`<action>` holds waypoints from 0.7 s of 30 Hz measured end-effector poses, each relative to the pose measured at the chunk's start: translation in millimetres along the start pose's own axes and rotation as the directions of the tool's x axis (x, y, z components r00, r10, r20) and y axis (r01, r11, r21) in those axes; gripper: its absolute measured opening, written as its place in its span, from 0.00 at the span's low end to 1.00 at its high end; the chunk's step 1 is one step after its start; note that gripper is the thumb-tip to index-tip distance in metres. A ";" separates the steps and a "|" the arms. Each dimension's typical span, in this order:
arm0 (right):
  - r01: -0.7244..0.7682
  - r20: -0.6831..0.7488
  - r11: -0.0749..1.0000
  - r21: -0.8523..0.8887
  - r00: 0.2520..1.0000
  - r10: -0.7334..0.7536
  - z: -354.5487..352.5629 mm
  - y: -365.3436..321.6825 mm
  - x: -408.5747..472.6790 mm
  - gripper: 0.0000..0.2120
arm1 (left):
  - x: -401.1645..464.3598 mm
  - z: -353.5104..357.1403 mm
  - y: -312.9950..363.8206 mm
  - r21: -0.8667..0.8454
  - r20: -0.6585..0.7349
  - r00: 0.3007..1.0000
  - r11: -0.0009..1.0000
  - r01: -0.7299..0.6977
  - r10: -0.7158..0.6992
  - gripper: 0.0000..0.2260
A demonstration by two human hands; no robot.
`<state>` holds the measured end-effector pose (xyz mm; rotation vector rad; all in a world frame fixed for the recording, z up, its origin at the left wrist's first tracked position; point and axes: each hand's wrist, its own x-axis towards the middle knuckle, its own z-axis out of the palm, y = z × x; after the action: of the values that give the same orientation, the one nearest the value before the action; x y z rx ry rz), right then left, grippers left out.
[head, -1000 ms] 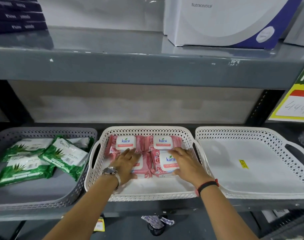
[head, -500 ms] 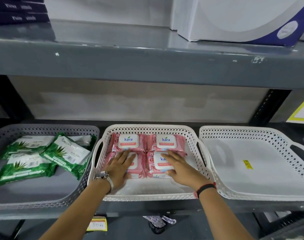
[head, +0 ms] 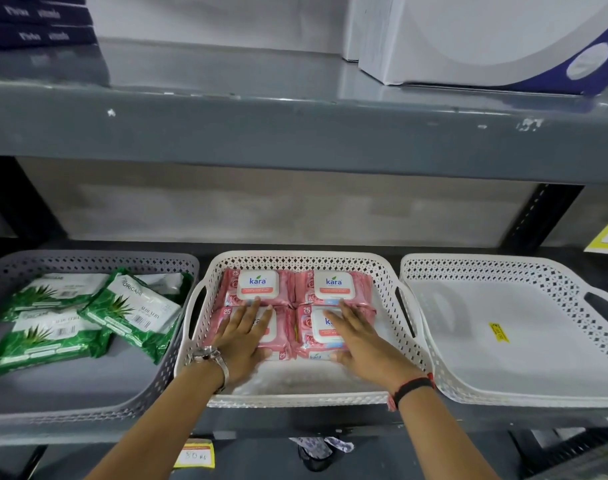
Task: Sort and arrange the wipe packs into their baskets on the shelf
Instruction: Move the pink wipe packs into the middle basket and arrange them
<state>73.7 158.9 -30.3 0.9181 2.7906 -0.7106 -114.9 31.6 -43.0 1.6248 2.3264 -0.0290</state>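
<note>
Several pink Kara wipe packs (head: 333,287) lie in a two-by-two block at the back of the middle white basket (head: 295,398). My left hand (head: 242,336) lies flat on the front left pink pack (head: 278,336), fingers spread. My right hand (head: 359,341) lies flat on the front right pink pack (head: 321,332), with its thumb against the pack's front edge. Neither hand grips anything. Several green aloe wipe packs (head: 133,315) lie loosely in the grey basket (head: 88,407) on the left, one of them tilted across the others.
A white basket (head: 524,398) on the right holds only a small yellow sticker (head: 499,332). The upper shelf's edge (head: 295,133) overhangs the baskets; on it stand a white box (head: 486,39) and dark boxes (head: 36,22). A yellow price tag (head: 195,455) hangs below.
Both hands have slid the front pink packs back against the rear ones, and the block now sits squared. The view has moved closer and tilted slightly.
</note>
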 end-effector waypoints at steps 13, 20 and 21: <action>-0.153 -0.217 0.973 -0.172 0.969 0.114 -4.8 -8.2 70.8 0.27 | 48.8 -7.3 1.6 -0.077 -0.202 0.969 0.989 0.128 -0.141 0.25; -0.146 -0.208 0.977 -0.153 0.972 0.112 7.6 -1.9 75.0 0.25 | 58.0 5.3 -3.6 -0.024 -0.223 0.971 0.996 0.086 -0.090 0.24; -0.145 -0.201 0.977 -0.155 0.973 0.113 6.2 -3.6 73.6 0.25 | 57.0 3.8 -2.6 -0.016 -0.205 0.974 0.995 0.094 -0.096 0.24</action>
<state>11.8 192.6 -52.8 1.1776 2.8628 -0.3783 -134.3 82.0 -61.7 1.5785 2.5537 0.1318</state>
